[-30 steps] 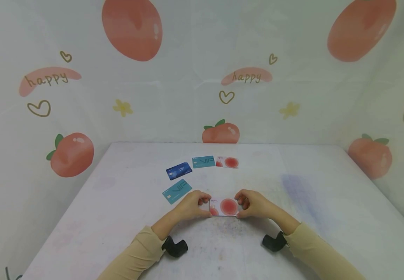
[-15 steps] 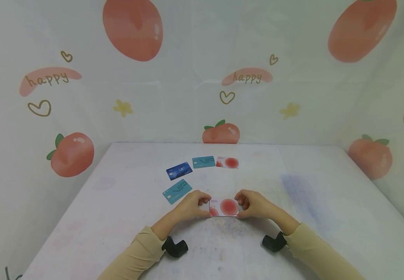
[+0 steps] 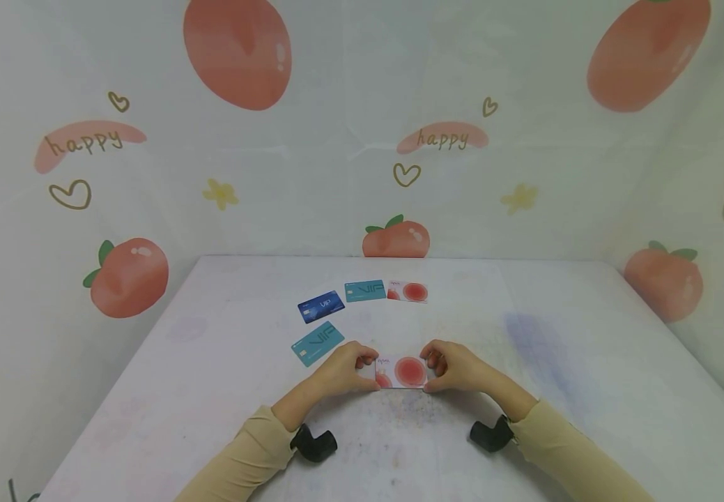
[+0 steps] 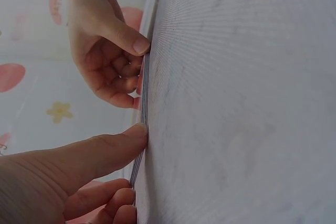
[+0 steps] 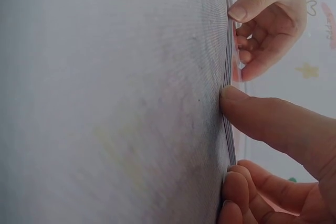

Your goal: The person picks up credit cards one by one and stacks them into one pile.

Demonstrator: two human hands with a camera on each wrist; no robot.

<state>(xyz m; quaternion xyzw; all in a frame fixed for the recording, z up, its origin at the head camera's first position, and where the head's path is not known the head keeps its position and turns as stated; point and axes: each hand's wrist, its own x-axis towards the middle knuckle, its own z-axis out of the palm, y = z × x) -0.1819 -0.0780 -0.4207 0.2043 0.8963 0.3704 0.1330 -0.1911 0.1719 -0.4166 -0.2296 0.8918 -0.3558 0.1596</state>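
A small stack of cards (image 3: 401,371), its top card white with red circles, lies flat on the table in front of the person. My left hand (image 3: 341,368) pinches its left end between thumb and fingers, while the right hand (image 3: 457,367) does the same at the right end. Seen edge-on in the left wrist view, the stack (image 4: 145,85) shows several thin layers, with the left thumb on its near long edge. In the right wrist view, the right thumb (image 5: 273,121) presses against that same edge. Hand and fingers partly cover the short ends.
Beyond the hands, single cards lie in an arc: a teal card (image 3: 318,343) beside the left hand, a blue card (image 3: 320,307), another teal card (image 3: 365,291), and a white-and-red card (image 3: 407,291). A fruit-printed curtain (image 3: 311,160) rises behind the table's far edge.
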